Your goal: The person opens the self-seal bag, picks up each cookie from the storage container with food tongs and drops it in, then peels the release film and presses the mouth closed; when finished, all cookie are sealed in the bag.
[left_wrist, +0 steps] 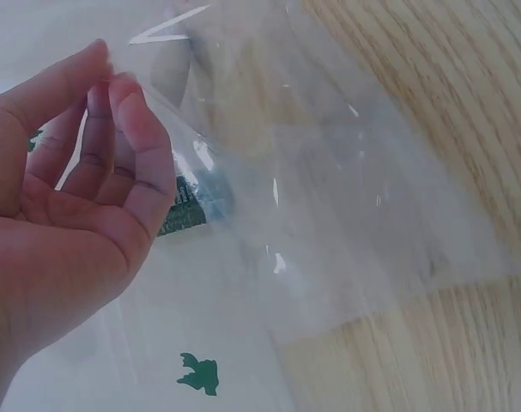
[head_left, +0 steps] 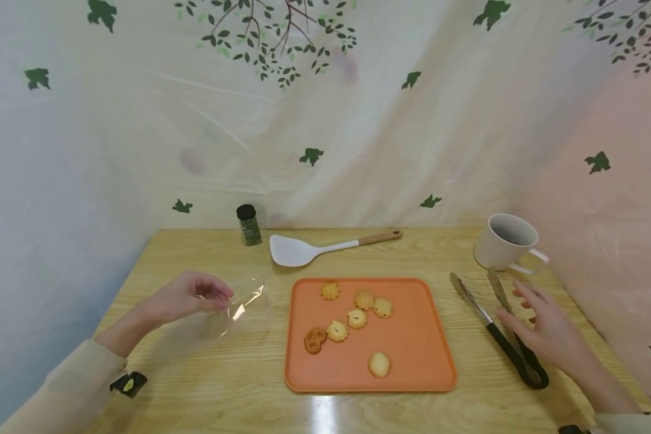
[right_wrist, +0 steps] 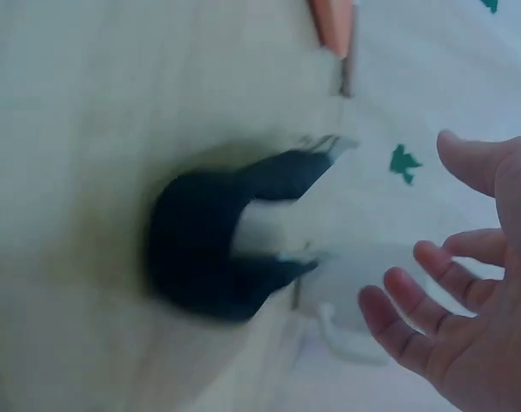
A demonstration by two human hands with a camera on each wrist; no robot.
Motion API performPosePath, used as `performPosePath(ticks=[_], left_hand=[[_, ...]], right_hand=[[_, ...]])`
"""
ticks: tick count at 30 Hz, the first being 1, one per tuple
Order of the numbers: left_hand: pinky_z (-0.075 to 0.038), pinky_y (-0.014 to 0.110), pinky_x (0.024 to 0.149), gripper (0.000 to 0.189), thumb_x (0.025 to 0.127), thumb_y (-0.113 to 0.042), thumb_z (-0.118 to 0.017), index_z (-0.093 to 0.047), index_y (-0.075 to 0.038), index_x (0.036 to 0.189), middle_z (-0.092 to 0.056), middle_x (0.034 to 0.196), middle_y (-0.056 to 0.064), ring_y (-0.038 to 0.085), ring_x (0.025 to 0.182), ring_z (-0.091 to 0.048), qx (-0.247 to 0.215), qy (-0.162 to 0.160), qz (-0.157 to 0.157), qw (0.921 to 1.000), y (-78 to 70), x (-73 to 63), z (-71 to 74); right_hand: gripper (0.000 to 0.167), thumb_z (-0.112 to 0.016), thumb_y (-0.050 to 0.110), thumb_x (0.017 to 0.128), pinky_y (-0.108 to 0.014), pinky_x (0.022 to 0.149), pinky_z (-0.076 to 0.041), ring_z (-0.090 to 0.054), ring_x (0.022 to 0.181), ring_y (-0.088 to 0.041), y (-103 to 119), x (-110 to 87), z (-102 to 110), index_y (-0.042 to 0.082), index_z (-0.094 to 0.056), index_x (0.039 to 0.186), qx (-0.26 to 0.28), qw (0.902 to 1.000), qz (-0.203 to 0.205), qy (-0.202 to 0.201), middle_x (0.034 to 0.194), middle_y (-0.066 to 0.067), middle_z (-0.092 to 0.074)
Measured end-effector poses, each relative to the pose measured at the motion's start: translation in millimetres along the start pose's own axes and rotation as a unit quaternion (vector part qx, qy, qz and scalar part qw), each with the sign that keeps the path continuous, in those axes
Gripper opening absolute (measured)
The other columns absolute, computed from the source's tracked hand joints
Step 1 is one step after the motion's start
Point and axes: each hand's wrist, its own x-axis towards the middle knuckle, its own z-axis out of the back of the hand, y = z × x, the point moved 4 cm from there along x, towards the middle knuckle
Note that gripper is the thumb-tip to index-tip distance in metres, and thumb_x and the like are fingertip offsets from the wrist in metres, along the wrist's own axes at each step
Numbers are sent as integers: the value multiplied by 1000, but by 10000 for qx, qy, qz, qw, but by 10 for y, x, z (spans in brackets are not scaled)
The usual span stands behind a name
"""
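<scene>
My left hand (head_left: 195, 296) pinches the edge of a clear plastic bag (head_left: 248, 308) between thumb and fingertips. In the left wrist view the bag (left_wrist: 346, 197) hangs down and fans out over the wooden table. My right hand (head_left: 548, 328) hovers over a pair of tongs (head_left: 501, 340) at the table's right side, its fingers spread and loosely bent with nothing in them. The tongs have black handles and lie spread apart; they look blurred in the right wrist view. Between the hands is an orange tray (head_left: 423, 337) bearing several cookies (head_left: 380, 364) and a pretzel (head_left: 315, 340).
Behind the tongs stands a white mug (head_left: 499, 244), its handle toward the right. A white spatula (head_left: 295, 251) with a wooden handle lies behind the tray. A spice jar (head_left: 249, 226) with a black lid stands at the back left, near the leaf-patterned curtain (head_left: 358, 132).
</scene>
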Motion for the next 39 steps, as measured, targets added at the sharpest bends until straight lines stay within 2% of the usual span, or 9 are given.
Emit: performPosePath(ticks=[3,6,8,11,15,23,29,35,39], left_hand=[[-56,28,76,27,94,-8,-73,-68,10,114,-72,103,19,16,89,-68,18,-41,39,10000,1,-17,1],[-57,28,78,27,95,-9,-72,-68,10,114,-72,103,17,15,89,-68,-21,-34,20,10000,2,-29,6],[-56,28,77,27,95,-9,-73,-69,10,113,-72,103,18,14,89,-68,-12,-26,-15,10000,6,-36,12],[-55,26,76,26,94,-8,-73,-69,9,113,-72,104,22,15,89,-68,70,-12,-86,9999,7,-44,17],[-56,27,76,26,93,-7,-73,-69,9,113,-71,105,24,16,90,-69,78,45,-118,9999,4,-55,11],[-57,28,77,27,93,-7,-73,-68,10,114,-71,106,24,17,93,-70,14,102,-77,9999,39,-29,-27],[-57,29,78,30,94,-6,-72,-66,13,115,-70,107,27,17,92,-70,-164,217,-137,9995,64,-14,-43],[-57,29,77,26,93,-4,-72,-67,11,114,-71,105,26,16,90,-70,-86,136,-170,9997,67,-49,-22],[-56,28,78,27,93,-6,-73,-68,10,114,-71,105,25,16,91,-70,-32,92,-185,9998,47,-61,-20]], right_hand=[[81,-79,28,91,-43,66,-57,-62,94,-47,-189,-125,-21,-19,-38,143,195,9960,-701,520,122,-34,-53],[88,-74,34,94,-55,72,-56,-64,94,-52,-340,-217,-56,-23,-30,144,319,9854,-1274,1084,123,-42,-50],[92,-73,37,95,-55,74,-56,-66,96,-51,-400,-255,-89,-24,-27,145,402,9780,-1520,1370,125,-45,-50],[93,-73,38,95,-51,75,-57,-67,98,-50,-430,-272,-139,-26,-26,144,527,9714,-1673,1602,128,-47,-49],[96,-75,41,92,-56,77,-56,-65,100,-52,-402,-260,-202,-26,-28,142,598,9683,-1765,1664,129,-49,-47],[98,-79,47,87,-66,83,-48,-53,111,-60,-350,-235,-251,-23,-34,140,257,9706,-1759,1620,131,-47,-47],[100,-80,49,86,-64,79,-49,-54,107,-59,-359,-239,-261,-23,-35,139,142,9702,-1776,1642,121,-46,-51],[96,-82,48,84,-63,77,-51,-59,101,-55,-331,-190,-312,-24,-41,133,24,9771,-1500,1506,115,-44,-56],[96,-82,47,84,-62,77,-51,-60,99,-54,-309,-146,-311,-26,-41,132,10,9770,-1448,1567,112,-44,-57]])
